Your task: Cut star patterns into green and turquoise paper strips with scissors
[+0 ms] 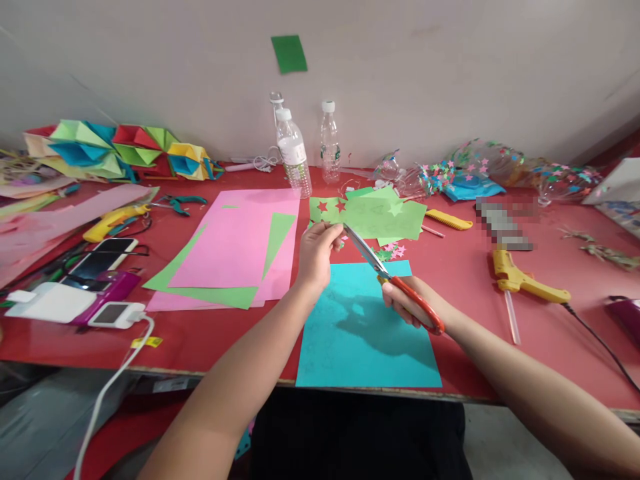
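- Gripping scissors by the red handles with the right hand, clamped round the loops, raised above the blue sheet.
- Pinching with the left hand, thumb and fingertips together right by the blade tips; can't make out any scrap between them, too small.
- Main risk: nicking a left fingertip, likely from a slip or hard squeeze so near the points.
- Could lose a tiny piece, if pinching one, by loosening the fingers; hard to spot again among loose stars at the blue sheet's far edge or on the green sheets.
- Could cut crooked from twisting the scissors in mid-air, without support under the left hand.
- Could crease or scratch the blue sheet by lowering the points or leaning a wrist; also easy to drag off, lying flat at the front edge of the red surface.
- Could snag the cord of the yellow glue gun, near the right forearm, by swinging the elbow outward.
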Demonstrator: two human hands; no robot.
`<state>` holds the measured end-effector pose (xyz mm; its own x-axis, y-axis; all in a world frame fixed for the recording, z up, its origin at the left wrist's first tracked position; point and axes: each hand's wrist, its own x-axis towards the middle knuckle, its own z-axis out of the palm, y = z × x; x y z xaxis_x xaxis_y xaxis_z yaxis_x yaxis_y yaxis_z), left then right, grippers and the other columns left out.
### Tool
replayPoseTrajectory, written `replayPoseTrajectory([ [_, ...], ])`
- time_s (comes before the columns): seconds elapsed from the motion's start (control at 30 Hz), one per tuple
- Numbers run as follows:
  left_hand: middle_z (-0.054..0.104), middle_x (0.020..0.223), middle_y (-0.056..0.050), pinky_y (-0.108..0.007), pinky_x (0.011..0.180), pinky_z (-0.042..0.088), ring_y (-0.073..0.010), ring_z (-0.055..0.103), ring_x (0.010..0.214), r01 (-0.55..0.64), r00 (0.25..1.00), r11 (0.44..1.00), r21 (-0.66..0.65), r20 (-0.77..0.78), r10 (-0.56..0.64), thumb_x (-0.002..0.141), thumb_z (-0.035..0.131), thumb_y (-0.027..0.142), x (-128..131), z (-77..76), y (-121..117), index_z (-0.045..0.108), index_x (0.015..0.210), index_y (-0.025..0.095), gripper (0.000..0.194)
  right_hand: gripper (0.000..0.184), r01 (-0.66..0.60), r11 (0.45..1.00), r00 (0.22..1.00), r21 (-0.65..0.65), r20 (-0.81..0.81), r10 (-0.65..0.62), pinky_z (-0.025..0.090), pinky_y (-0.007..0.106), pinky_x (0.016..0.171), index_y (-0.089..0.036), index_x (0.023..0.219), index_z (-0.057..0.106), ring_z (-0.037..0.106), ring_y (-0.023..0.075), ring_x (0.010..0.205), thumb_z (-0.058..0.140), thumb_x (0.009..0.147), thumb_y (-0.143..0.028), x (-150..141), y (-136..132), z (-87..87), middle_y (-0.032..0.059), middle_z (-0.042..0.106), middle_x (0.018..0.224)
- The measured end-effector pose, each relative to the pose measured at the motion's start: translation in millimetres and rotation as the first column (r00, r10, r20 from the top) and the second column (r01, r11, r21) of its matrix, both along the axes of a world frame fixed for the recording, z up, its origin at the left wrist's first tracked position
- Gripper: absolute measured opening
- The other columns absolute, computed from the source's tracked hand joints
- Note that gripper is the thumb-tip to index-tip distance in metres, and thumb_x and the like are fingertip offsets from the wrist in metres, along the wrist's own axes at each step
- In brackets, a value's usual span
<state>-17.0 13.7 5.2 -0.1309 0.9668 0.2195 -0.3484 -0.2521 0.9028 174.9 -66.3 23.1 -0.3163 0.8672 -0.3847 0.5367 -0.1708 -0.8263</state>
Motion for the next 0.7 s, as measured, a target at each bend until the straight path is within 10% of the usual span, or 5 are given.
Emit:
replayPoseTrajectory([
  [0.7,0.049,0.048,0.004,-0.022,0.058,0.040,-0.0057,0.043,0.050,0.088,0.989,0.995,-0.055,0.128,-0.081,0.071,0.068,0.022,1.3,5.4,-2.4,0.051,0.051,0.018,0.026,0.047,0.025,0.998,0.999,-0.059,-0.041,-0.028,0.031,0.018,0.032,-0.020,0.068,0.050,0.037,0.0070,0.028,0.045,0.091,-0.061,-0.2,1.3,-8.0,-0.0062,0.044,0.036],
])
